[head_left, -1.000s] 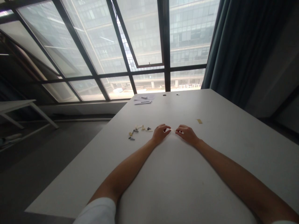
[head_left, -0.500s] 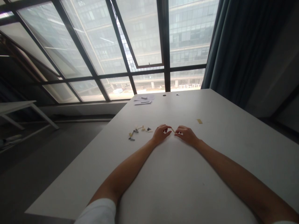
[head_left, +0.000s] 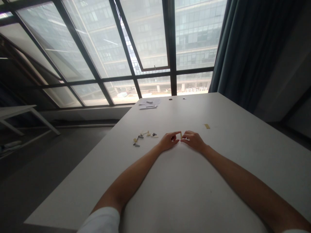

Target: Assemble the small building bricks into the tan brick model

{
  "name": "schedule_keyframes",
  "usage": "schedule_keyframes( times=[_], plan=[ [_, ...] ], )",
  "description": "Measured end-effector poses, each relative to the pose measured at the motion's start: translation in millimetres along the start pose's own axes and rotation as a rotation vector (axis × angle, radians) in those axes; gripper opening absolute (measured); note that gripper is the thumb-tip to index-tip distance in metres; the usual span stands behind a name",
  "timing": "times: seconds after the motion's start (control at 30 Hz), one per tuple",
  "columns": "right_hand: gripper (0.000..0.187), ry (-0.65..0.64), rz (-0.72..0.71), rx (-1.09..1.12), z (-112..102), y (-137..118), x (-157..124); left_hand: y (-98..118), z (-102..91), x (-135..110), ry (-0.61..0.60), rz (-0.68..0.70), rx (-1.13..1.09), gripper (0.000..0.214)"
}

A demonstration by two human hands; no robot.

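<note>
Between my hands, just above the white table or touching it, a thin pale-yellow building-block piece (head_left: pixel 181 135) stands nearly upright. My left hand (head_left: pixel 168 141) spans it from the left, index fingertip at its top and thumb near its lower end. From the right, my right hand (head_left: pixel 193 140) pinches its lower part with curled fingers. Left of my hands lie several small loose pieces: a grey block (head_left: pixel 140 137), a tan block (head_left: pixel 135 140) and a grey piece (head_left: pixel 137 145) among them. A flat tan plate (head_left: pixel 206 126) rests beyond my right hand.
The white table (head_left: pixel 184 187) reaches toward the windows. Papers (head_left: pixel 148 106) with a small object on top lie at its far left corner. A dark round spot (head_left: pixel 170 99) shows near the far edge. Another table (head_left: pixel 17 110) stands at the left; a dark curtain (head_left: pixel 245 55) hangs right.
The pale-yellow piece has turned from slanted to nearly upright. My left index finger has straightened out to its top end. The loose pieces stay where they were.
</note>
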State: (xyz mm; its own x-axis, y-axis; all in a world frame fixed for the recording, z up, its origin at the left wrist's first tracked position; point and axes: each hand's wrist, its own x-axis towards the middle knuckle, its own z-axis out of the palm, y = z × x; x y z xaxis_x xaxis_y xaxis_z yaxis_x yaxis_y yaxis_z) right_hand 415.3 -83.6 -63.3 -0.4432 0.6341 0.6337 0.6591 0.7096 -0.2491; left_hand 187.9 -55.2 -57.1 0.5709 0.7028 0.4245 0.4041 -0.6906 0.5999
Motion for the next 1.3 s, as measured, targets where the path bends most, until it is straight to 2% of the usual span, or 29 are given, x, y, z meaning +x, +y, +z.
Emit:
schedule_keyframes(
  times=[0.6, 0.7, 0.87, 1.0, 1.3],
  plan=[
    [0.019, 0.002, 0.010, 0.015, -4.0, -4.3, 1.2, 1.4, -0.9, -0.6, -0.003, -0.017, -0.001, 0.048],
    [0.016, -0.007, 0.014, 0.025, -4.6, -5.7, 1.3, 3.2, -1.9, -0.4, 0.013, -0.034, -0.008, 0.042],
    [0.009, -0.018, 0.023, 0.023, -4.4, -6.3, 1.1, 1.5, -2.5, 0.9, 0.117, -0.089, 0.007, 0.025],
    [0.010, 0.005, 0.055, 0.021, -6.1, -7.0, 2.2, -0.1, -2.2, 1.7, 0.143, -0.117, 0.077, 0.011],
    [0.010, 0.032, 0.103, -0.005, -3.7, -5.9, 2.6, 3.3, -3.4, 2.2, 0.137, -0.148, 0.150, 0.009]
  ],
)
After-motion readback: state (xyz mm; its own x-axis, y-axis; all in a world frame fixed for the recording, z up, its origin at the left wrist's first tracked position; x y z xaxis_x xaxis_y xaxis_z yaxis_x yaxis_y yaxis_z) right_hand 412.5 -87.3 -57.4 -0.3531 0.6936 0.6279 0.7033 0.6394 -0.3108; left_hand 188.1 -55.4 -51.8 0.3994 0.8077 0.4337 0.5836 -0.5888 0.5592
